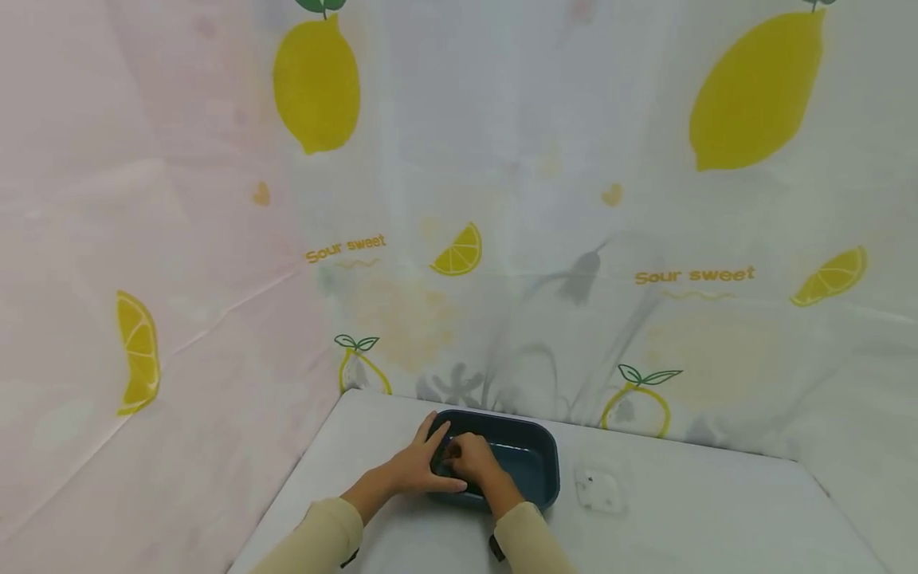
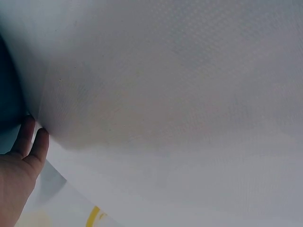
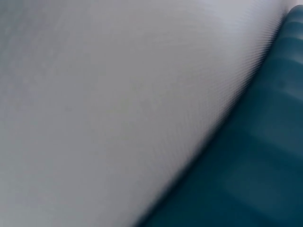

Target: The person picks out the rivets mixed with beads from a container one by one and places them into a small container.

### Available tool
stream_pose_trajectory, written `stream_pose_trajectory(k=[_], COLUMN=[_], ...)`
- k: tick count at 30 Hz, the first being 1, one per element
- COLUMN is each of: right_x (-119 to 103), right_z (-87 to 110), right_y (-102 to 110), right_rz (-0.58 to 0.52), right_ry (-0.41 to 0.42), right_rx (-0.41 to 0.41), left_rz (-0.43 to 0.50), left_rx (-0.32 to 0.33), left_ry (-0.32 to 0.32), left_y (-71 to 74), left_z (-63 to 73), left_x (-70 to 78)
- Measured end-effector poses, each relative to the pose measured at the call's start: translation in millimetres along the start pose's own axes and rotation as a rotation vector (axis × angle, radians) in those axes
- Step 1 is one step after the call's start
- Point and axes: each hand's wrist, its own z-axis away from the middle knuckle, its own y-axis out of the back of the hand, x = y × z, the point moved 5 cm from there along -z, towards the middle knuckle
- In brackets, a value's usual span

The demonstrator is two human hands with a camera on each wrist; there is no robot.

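Observation:
A dark blue rectangular basin [image 1: 527, 470] with rounded corners stands on the white table. My left hand [image 1: 416, 466] is spread at the basin's left end, its fingers pointing along the rim and its thumb reaching across the front left corner. Two straight fingers of that hand [image 2: 21, 175] show beside the dark basin wall in the left wrist view. Into the left part of the basin reaches my right hand [image 1: 476, 461], fingers bent down; I cannot tell what lies between its fingertips. The right wrist view shows only the basin's ribbed outer wall [image 3: 236, 175] and white surface.
A small clear squarish piece [image 1: 601, 489] with a few dark spots lies on the table [image 1: 688, 510] to the right of the basin. Close behind the basin hangs a white curtain [image 1: 516, 319] printed with lemons, which also runs along the left side.

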Motion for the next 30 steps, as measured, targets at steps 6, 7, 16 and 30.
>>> stream_pose_trajectory(k=[6, 7, 16, 30], right_x=[9, 10, 6, -6], right_z=[17.1, 20.1, 23.6, 6.5], right_y=[-4, -5, -6, 16], right_rz=[-0.007, -0.009, -0.029, 0.03], right_ry=[-0.029, -0.039, -0.053, 0.026], right_rx=[-0.005, -0.006, 0.023, 0.032], left_rz=[0.036, 0.043, 0.025, -0.012], left_rx=[-0.041, -0.052, -0.042, 0.012], left_ry=[-0.01, -0.01, -0.007, 0.029], left_y=[-16.3, -19.3, -19.9, -0.4], left_z=[3.4, 4.5, 8.5, -0.3], left_x=[6.7, 7.7, 5.4, 0.5])
